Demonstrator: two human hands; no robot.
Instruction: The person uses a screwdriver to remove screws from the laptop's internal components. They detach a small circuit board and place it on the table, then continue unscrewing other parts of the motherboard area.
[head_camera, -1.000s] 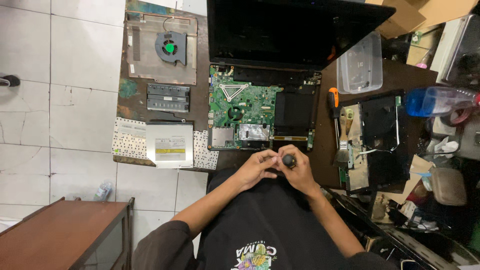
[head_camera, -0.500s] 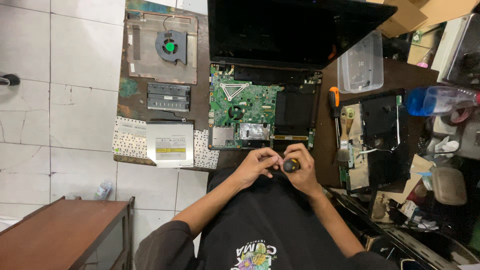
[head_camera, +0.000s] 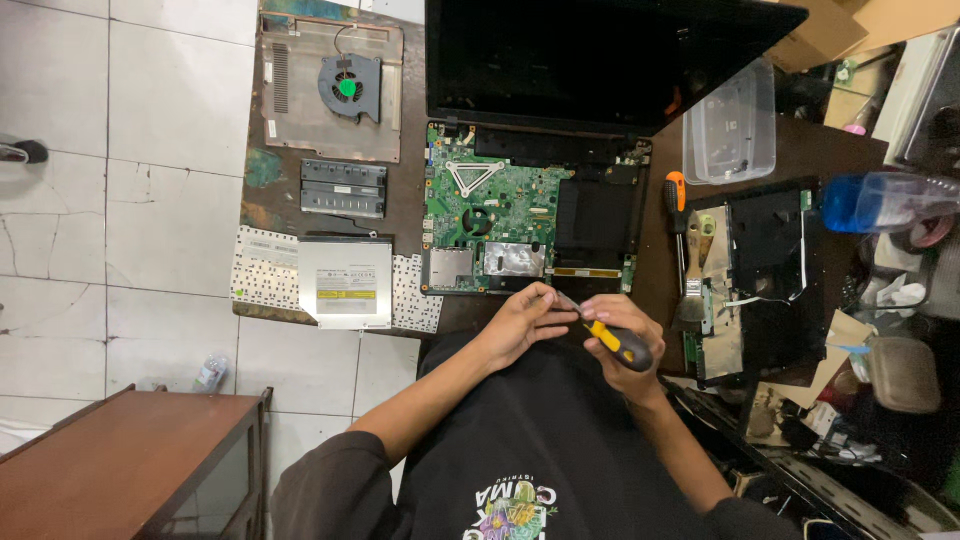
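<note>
Here we grip a small screwdriver (head_camera: 618, 343) with a yellow-and-black handle in our right hand (head_camera: 622, 335), at six o'clock from the opened laptop (head_camera: 530, 215) on the table (head_camera: 660, 270). Our left hand (head_camera: 522, 322) pinches its thin shaft. We judge it light and stiff, best held by the ribbed handle.

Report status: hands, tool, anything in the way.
Right hand gripping yellow-and-black screwdriver; left hand pinching its tip. Both at the near edge of the opened laptop's green motherboard. Nothing between hands and board.
</note>
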